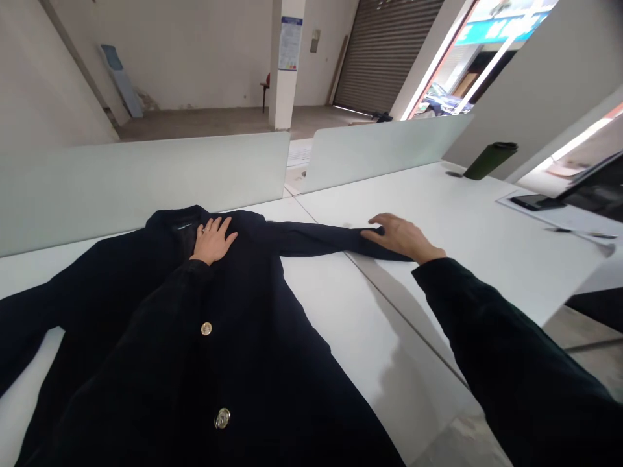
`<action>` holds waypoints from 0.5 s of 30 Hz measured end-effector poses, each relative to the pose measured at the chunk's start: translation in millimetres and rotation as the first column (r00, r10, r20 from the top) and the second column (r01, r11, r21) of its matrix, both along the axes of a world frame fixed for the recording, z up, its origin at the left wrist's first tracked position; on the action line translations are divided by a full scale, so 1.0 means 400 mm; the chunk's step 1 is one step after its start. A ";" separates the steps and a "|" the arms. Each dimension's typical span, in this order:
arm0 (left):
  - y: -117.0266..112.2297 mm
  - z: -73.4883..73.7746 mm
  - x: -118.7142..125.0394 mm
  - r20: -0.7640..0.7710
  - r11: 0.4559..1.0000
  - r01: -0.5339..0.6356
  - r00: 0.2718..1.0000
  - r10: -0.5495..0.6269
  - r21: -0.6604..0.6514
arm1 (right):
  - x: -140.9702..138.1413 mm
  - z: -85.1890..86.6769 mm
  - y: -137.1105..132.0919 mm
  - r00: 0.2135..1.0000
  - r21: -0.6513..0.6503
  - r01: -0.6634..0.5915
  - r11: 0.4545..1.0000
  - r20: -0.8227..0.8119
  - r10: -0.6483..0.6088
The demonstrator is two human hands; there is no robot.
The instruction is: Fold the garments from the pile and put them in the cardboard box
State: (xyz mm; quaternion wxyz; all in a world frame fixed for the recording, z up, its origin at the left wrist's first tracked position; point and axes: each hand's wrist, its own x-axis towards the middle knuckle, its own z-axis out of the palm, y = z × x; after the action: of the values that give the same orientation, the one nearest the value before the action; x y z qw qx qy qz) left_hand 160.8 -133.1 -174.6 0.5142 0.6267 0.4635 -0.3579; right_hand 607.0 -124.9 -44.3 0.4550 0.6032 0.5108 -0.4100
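Jacket [296, 395] lies flat and face up on a white worktop [370, 324], its dark cloth set with two gold-coloured buttons [206, 328] and its collar [178, 217] pointing away from the person. A small label [178, 226] inside the collar shows pale lettering, too small to read. The left hand [212, 240], a ring on one finger, rests on the jacket's chest just below the collar, its fingers [220, 227] spread open and flat, gripping nothing. The right hand [402, 237] lies on the cuff of the jacket's outstretched sleeve [316, 239], its fingers [377, 224] open on the cloth, with no grip showing.

Beyond the collar, a frosted glass divider [141, 188] stands along the worktop, with a second divider [384, 152] further right. Right of the jacket are a dark green flask [490, 160], a phone [535, 202] on a sheet of paper [574, 217], a pen [579, 232] and a tilted dark screen [596, 188]. Far past the jacket, a pillar [285, 97] carries a printed notice [291, 44], its text too small to read. Further off are a concrete floor [219, 123], a roller shutter [384, 55] and a blue shop sign [501, 27] with unreadable lettering.
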 end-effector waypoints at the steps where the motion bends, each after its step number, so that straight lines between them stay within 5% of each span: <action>1: -0.001 0.000 0.000 0.001 1.000 -0.002 1.000 0.002 0.001 | 0.002 0.015 -0.024 0.998 -0.018 -0.022 1.000 -0.066 0.021; 6: 0.000 -0.001 0.000 -0.005 1.000 0.006 1.000 -0.006 0.005 | 0.083 0.048 -0.121 0.988 -0.038 -0.143 0.989 -0.063 0.140; 11: 0.000 0.000 0.000 -0.009 1.000 0.006 1.000 -0.006 0.012 | 0.193 0.040 -0.150 0.990 -0.075 0.050 0.996 -0.128 -0.059; 15: -0.002 -0.005 -0.002 0.001 0.999 0.020 1.000 -0.020 0.028 | 0.213 0.065 -0.150 0.974 -0.072 0.122 0.990 -0.181 -0.133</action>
State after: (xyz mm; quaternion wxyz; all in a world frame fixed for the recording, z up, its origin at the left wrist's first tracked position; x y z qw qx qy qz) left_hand 159.8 -133.8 -176.6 0.5020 0.6385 0.4619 -0.3561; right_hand 692.3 -184.9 -18.5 0.3964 0.5798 0.4985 -0.5081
